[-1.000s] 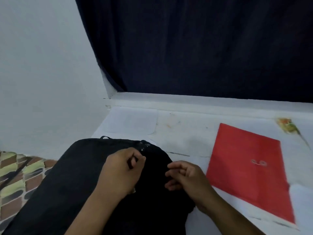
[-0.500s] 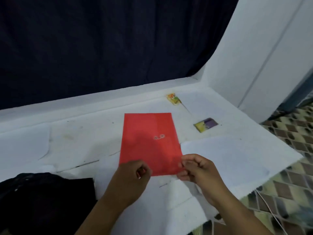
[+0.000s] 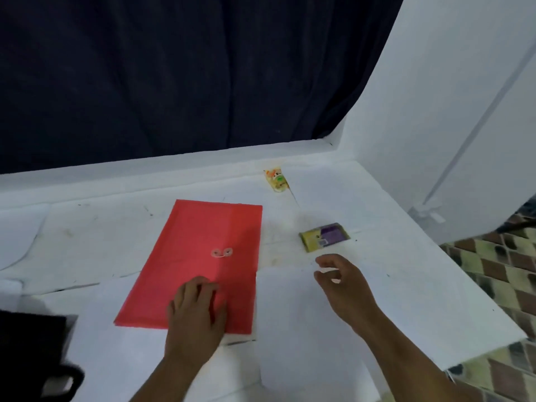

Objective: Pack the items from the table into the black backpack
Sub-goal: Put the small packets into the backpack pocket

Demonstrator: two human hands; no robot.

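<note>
Head view: the red folder (image 3: 200,262) lies flat in the middle of the white surface (image 3: 406,285). My left hand (image 3: 194,311) rests on its near end at 6 o'clock, fingers (image 3: 203,288) flat and loose, gripping nothing. My right hand (image 3: 342,282) hangs above the surface at 3 o'clock from the folder, fingers half bent and empty. A purple packet (image 3: 324,236) lies just past it at 1 o'clock. The bag (image 3: 32,340) peeks in at 8 o'clock. I think the folder is thin, light, bendy and slippery. I would slide it to the edge and pinch its near side.
</note>
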